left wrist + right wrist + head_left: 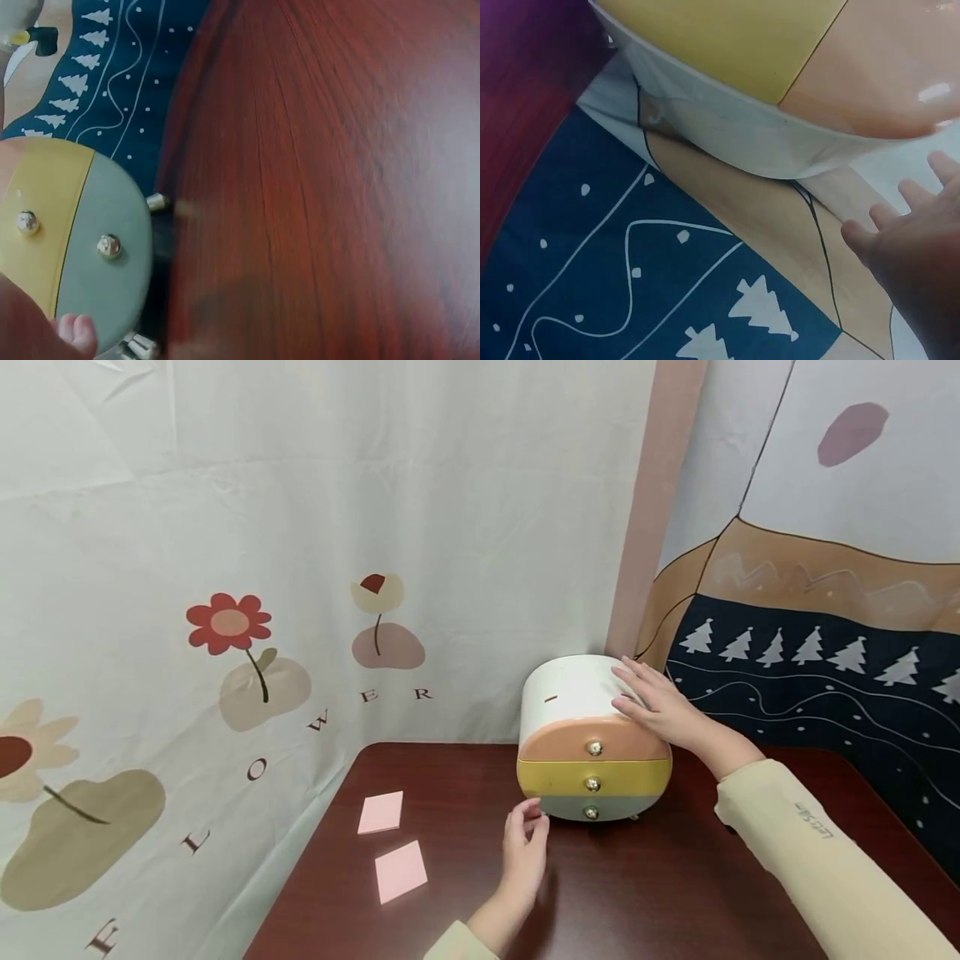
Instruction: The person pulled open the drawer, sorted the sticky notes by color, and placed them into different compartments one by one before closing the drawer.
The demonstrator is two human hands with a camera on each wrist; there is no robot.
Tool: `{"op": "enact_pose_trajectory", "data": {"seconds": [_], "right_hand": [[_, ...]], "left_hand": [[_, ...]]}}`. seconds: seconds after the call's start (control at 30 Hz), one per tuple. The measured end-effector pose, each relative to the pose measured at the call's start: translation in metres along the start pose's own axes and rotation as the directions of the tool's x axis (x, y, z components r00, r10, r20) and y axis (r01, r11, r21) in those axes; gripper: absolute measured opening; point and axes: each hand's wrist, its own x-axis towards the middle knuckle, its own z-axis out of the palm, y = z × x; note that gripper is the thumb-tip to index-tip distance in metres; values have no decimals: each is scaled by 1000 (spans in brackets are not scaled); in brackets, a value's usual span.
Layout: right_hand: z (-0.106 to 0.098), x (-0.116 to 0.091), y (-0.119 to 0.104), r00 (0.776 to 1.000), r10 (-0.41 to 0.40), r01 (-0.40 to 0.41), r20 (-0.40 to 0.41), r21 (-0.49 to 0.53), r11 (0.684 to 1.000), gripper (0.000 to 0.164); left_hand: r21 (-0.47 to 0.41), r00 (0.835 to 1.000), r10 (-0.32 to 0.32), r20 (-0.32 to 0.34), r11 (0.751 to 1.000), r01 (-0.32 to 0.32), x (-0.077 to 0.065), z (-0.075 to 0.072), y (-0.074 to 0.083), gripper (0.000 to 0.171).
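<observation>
A rounded white desktop drawer box [577,685] stands on the table, its front made of an orange drawer [555,740], a yellow drawer [555,774] and a grey-green drawer [566,807]. Each drawer has a round silver knob, and all three look closed. My right hand [663,706] is at the top right of the box with its fingers straight and spread; whether they touch the white top I cannot tell. Low at the front left corner is my left hand [527,847], its fingers loosely bent beside the grey-green drawer, holding nothing. In the left wrist view only some fingertips [75,330] show.
Two pink square sticky-note pads [380,812] [401,871] lie on the left of the dark red-brown table [465,793]. A pale printed curtain [480,568] hangs behind the table, and a dark blue cloth with white trees [810,681] hangs at the right.
</observation>
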Motion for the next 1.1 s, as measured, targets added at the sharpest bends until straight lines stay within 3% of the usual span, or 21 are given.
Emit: {"op": "enact_pose_trajectory", "data": {"seconds": [0.07,0.13,0.2,0.47,0.8,0.9,1.1], "right_hand": [[1,1,1,1000,13,-13,27,9,1000,59],[2,1,2,998,22,-23,55,23,999,59],[3,0,3,996,33,-37,79,42,998,58],[8,-3,4,995,52,-59,80,98,993,56],[11,-1,3,994,67,-75,80,93,993,56],[11,0,4,995,58,-64,81,82,995,56],[12,-1,1,994,85,-89,72,56,994,57]], "left_hand": [[-46,992,-111,57,992,114,-3,3,0,29],[-71,971,-204,123,974,214,-5,5,0,34],[-76,952,-250,176,961,266,-7,7,0,39],[-40,905,-310,292,941,335,-6,21,-3,49],[-161,815,-438,380,836,524,4,38,-7,50],[-179,804,-451,388,818,546,6,41,-6,48],[-209,810,-444,383,812,544,8,45,-4,47]]}}
